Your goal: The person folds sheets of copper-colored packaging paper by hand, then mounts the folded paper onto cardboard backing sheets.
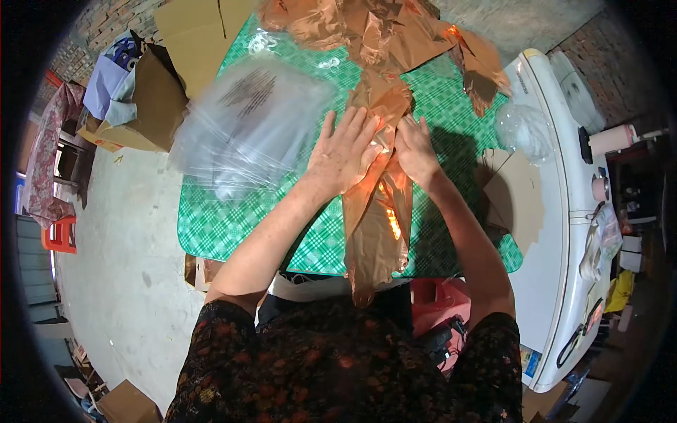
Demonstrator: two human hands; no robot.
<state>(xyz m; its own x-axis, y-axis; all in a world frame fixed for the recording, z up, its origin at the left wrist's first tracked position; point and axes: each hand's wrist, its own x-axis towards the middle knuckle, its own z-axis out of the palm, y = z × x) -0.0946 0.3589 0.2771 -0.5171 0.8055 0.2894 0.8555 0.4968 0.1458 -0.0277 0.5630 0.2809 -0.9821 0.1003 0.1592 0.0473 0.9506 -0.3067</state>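
Observation:
A flat, copper-coloured foil balloon [377, 243] lies lengthwise on the green checked table [233, 229], its lower end hanging over the front edge. My left hand [343, 151] rests flat on the foil's left side, fingers stretched out and spread. On the right side, my right hand [417, 149] presses against the foil's edge with its fingers extended close together; its palm side is hidden. Between my hands the foil is folded and creased. More copper foil balloons [395, 39] lie heaped at the table's far end.
Clear plastic bags [247, 127] are stacked left of my hands. Cardboard pieces [518, 194] lie at the table's right, near a crumpled clear bag [523, 130]. A white appliance [557, 261] borders that side. A cardboard box [151, 99] stands at the left.

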